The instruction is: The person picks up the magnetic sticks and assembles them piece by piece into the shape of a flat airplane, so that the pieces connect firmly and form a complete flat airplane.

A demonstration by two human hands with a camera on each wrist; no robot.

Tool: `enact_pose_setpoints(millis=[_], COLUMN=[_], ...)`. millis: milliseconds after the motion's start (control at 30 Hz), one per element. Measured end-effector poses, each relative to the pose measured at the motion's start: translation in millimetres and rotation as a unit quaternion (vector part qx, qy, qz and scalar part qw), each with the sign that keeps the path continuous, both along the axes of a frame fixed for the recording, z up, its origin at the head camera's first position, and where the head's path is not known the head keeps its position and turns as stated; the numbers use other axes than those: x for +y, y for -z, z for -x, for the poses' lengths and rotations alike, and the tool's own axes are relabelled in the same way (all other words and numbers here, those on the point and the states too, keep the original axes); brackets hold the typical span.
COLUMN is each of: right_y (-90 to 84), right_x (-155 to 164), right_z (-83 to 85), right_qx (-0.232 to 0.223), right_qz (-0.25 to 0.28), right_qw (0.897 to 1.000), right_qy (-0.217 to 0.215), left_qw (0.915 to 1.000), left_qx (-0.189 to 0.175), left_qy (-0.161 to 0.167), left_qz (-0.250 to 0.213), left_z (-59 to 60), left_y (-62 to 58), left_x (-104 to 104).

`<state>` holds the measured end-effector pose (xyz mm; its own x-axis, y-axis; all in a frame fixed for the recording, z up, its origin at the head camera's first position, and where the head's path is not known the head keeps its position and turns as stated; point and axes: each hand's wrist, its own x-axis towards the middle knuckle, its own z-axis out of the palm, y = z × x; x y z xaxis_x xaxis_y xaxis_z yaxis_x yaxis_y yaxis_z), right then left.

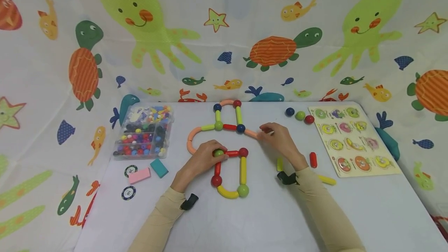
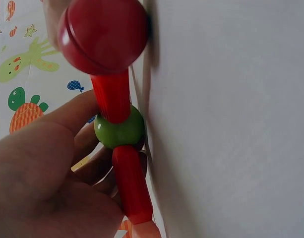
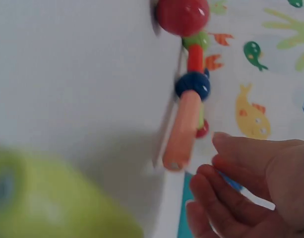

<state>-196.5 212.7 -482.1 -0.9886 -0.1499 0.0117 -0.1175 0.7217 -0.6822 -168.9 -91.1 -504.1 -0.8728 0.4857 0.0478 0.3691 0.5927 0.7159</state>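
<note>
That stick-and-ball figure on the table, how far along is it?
Much of the stick-and-ball figure is already joined: loops of sticks linked by balls. The left hand holds a green ball at a joint; the right hand is at the end of a peach stick. Three loose balls and spare sticks remain unused.

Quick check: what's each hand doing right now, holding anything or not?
Left hand: fingers curled round the green ball joining two red rods.
Right hand: fingers relaxed by the free end of the salmon rod; holds nothing.
</note>
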Motion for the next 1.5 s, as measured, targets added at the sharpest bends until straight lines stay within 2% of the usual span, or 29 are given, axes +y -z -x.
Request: enact_pose_setpoints(millis=[167,300,500,633,767,967,1100,1200,1300,1500], right_y=[-14.1,-21.5,-31.5,-34.6,-30.5,-13.5,-2.3,4.9,11.2,19.6], right_x=[33.8,69.3,112.6,131.4,143.4,150.5,150.7,151.0,151.6,151.6], right_z=[-10.9,-34.3,-74.3,-100.5,-123.9,-153.5,-165.2,-169.3,-170.9,-169.1], right_qx=[0.074,0.116,0.122,0.094,0.071,0.049,0.0,-0.02,-0.014,0.041], right_qz=[0.01,0.009,-0.02,-0.035,-0.05,-0.059,-0.07,-0.079,-0.087,-0.102], right_qw=[0.997,0.991,0.98,0.979,0.982,0.991,0.993,0.992,0.991,0.989], right_qy=[0.031,0.071,0.154,0.179,0.167,0.112,0.098,0.1,0.103,0.099], left_qw=[0.9999,1.0,0.9999,0.9999,0.9999,0.9999,0.9999,0.9999,0.9999,0.9999], left_qx=[0.003,-0.002,-0.006,-0.004,0.006,0.006,0.004,0.004,0.002,0.004], left_qy=[-0.002,-0.001,-0.006,-0.008,-0.006,-0.005,-0.005,-0.003,-0.002,0.0], left_qz=[-0.011,-0.008,-0.006,-0.006,-0.01,-0.009,-0.01,-0.01,-0.011,-0.01], left_z=[1.0,1.4,3.7,4.5,3.2,1.3,0.5,-0.1,-0.5,-1.4], left_y=[-2.4,-1.9,-3.3,-2.7,-1.5,-1.5,-1.6,-1.6,-1.3,-0.9], left_x=[-1.3,-2.1,-4.1,-5.1,-5.2,-3.4,-1.8,-1.2,-0.8,-0.9])
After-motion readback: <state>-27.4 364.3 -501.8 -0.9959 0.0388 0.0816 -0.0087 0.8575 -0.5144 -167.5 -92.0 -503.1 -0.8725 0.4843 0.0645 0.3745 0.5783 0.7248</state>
